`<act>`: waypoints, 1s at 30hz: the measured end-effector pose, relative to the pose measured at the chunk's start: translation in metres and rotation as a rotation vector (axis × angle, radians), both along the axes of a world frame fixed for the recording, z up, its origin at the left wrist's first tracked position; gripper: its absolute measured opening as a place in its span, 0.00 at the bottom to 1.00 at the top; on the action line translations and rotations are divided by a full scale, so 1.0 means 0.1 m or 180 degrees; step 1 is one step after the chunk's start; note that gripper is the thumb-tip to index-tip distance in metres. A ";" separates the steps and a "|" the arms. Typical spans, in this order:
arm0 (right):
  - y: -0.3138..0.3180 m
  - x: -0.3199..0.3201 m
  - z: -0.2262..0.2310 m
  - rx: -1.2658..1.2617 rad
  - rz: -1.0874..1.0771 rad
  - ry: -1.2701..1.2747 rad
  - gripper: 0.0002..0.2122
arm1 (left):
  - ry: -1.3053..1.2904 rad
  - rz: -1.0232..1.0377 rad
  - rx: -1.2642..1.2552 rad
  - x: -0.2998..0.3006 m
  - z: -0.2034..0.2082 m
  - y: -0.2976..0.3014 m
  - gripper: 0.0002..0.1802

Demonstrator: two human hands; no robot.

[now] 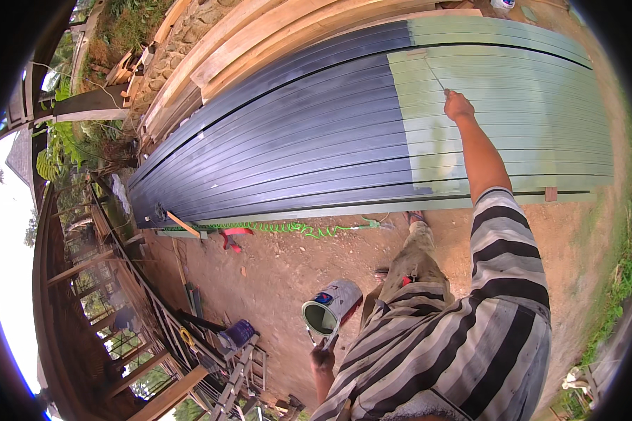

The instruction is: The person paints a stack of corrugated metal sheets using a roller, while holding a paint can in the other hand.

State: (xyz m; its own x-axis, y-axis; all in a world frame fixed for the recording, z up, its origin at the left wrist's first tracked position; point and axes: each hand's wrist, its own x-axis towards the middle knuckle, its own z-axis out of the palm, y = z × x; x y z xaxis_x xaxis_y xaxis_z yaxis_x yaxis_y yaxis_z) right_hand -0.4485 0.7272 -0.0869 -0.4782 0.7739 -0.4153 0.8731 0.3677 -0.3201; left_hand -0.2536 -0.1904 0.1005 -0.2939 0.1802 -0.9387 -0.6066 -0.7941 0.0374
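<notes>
My right arm reaches far out over a long row of ribbed boards (295, 126). My right hand (458, 105) is closed round the handle of a paint roller (416, 53), whose head rests on the boards close to the border between two colours. To the left of that border the boards are dark blue-grey; on the right a pale green coat (498, 91) covers them, uneven in places. Low beside my body, my left hand (323, 356) grips the handle of a paint bucket (340, 298). The bucket hangs tilted, its mouth showing green paint inside.
Stacked timber planks (225, 49) lie beyond the boards. A coiled green hose (274, 228) and a red object (235, 238) lie on the dirt ground along the near edge. A blue bucket (239, 333) stands by a wooden ladder-like frame (235, 382) at lower left.
</notes>
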 end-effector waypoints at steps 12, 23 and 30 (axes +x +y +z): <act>-0.26 0.16 -0.09 -0.0026 0.0141 0.0075 0.21 | 0.0159 -0.0347 -0.0522 -0.04 -0.07 0.58 0.23; -0.20 -0.07 -0.11 0.0084 0.0113 0.0099 0.22 | 0.0228 -0.0093 -0.0349 0.00 0.00 0.41 0.23; -1.16 1.40 0.03 -0.0077 0.0378 -0.0014 0.18 | 0.0463 -0.0911 -0.0748 0.05 -0.21 0.44 0.24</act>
